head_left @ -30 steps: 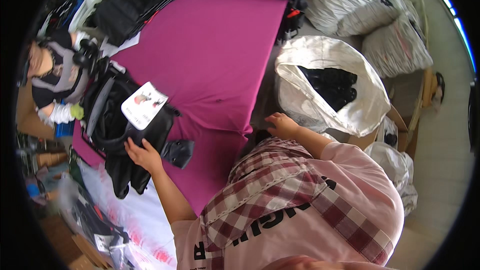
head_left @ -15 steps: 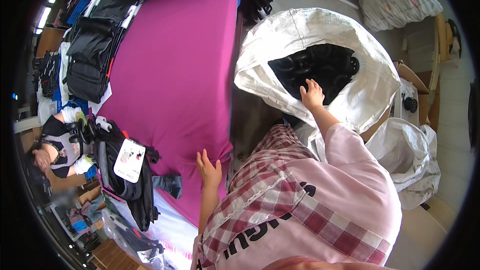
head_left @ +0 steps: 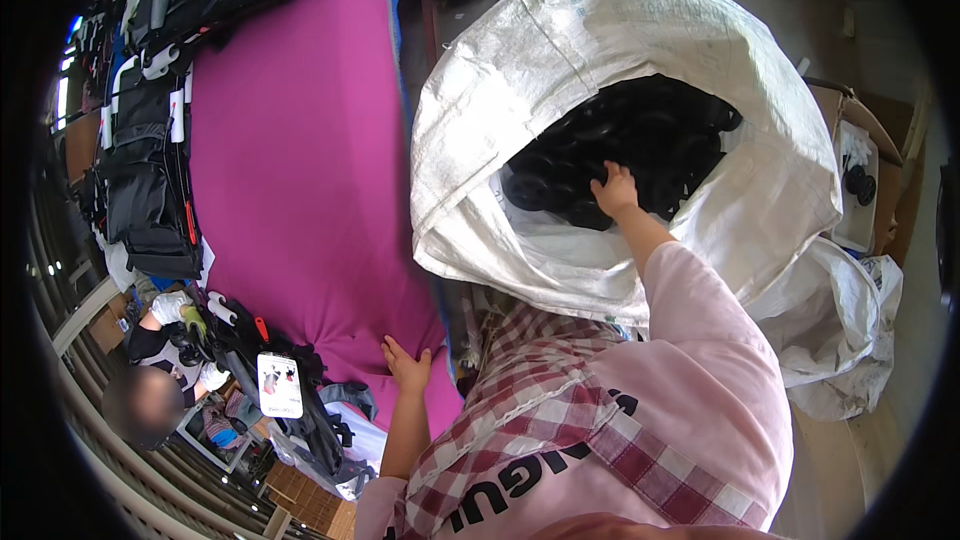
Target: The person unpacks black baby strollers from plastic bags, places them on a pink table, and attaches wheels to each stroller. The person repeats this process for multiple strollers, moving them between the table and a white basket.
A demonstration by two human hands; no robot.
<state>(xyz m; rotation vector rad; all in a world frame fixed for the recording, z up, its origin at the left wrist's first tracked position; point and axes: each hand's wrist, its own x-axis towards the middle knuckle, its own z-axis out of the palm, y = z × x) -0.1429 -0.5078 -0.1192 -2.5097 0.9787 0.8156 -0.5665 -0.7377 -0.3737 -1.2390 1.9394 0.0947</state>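
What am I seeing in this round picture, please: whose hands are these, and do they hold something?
No machine here: these are a person's own bare hands, seen from above by a fisheye camera worn on the head, which bends straight edges. The left hand rests on a magenta cloth; black goods lie along its left edge. The right hand is over black, wheel-like parts inside an open white woven sack. Neither hand visibly holds anything. Another person works at left.
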